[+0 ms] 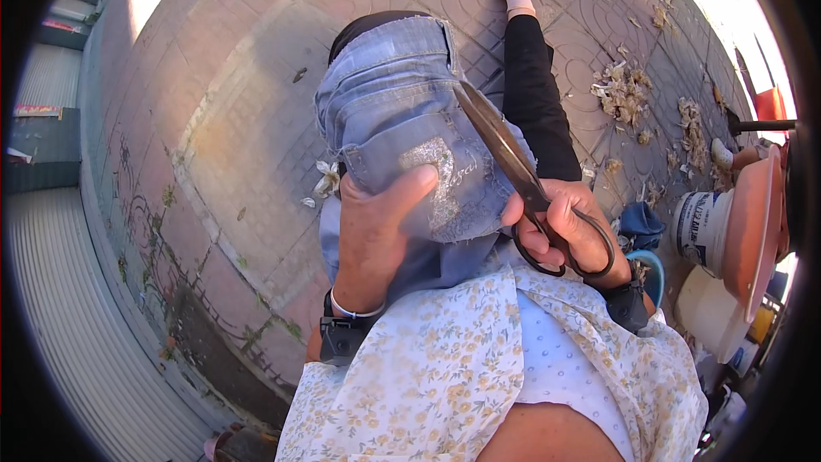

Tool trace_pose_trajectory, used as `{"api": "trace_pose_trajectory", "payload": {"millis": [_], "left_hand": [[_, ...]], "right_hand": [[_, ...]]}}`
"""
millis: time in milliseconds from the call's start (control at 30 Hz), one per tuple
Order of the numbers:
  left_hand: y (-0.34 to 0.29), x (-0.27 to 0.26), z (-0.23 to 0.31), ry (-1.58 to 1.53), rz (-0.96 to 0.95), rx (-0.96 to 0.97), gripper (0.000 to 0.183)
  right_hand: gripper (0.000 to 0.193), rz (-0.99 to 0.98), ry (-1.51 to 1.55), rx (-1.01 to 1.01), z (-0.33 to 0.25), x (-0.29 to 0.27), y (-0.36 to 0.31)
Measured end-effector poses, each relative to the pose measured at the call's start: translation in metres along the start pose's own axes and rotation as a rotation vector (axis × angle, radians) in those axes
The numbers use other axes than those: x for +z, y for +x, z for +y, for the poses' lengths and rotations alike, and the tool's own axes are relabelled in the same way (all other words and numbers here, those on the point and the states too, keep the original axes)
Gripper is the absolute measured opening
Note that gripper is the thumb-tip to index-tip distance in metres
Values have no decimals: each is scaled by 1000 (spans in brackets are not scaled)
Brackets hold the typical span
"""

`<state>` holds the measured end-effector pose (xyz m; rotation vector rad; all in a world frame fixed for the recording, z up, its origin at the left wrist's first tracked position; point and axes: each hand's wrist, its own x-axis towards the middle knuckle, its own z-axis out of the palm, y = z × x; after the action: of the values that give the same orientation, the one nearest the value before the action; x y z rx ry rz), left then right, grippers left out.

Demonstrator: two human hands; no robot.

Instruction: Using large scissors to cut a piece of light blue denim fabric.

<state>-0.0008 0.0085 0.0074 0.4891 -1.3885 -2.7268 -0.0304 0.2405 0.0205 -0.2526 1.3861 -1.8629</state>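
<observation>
A pair of faded blue jeans (385, 133) lies bunched over my lap, its waistband at the far end. Silvery glitter marks a patch on the denim. My left hand (380, 214) grips the near left side of the jeans, thumb on top beside the glitter and the other fingers hidden beneath the cloth. In my right hand (564, 227) are large dark scissors (505, 141), with fingers through the handle loops. Their blades point away and to the left, lie over the right part of the denim and look closed or nearly so.
My black-trousered leg (537, 94) stretches out ahead on the paving. Dry husk-like scraps (622, 92) litter the ground at the right. Beyond my right hand stand a white bucket (703, 229) and an orange basin (753, 231). A ribbed metal shutter (64, 291) runs along the left.
</observation>
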Motion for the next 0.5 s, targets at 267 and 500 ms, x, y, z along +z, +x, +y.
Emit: {"api": "trace_pose_trajectory", "payload": {"millis": [267, 500], "left_hand": [[1, 5, -1, -29, 0, 14, 44], [-1, 8, 1, -46, 10, 22, 43]], "right_hand": [[54, -70, -24, 97, 5, -14, -16], [70, -84, -75, 172, 2, -12, -18]]}}
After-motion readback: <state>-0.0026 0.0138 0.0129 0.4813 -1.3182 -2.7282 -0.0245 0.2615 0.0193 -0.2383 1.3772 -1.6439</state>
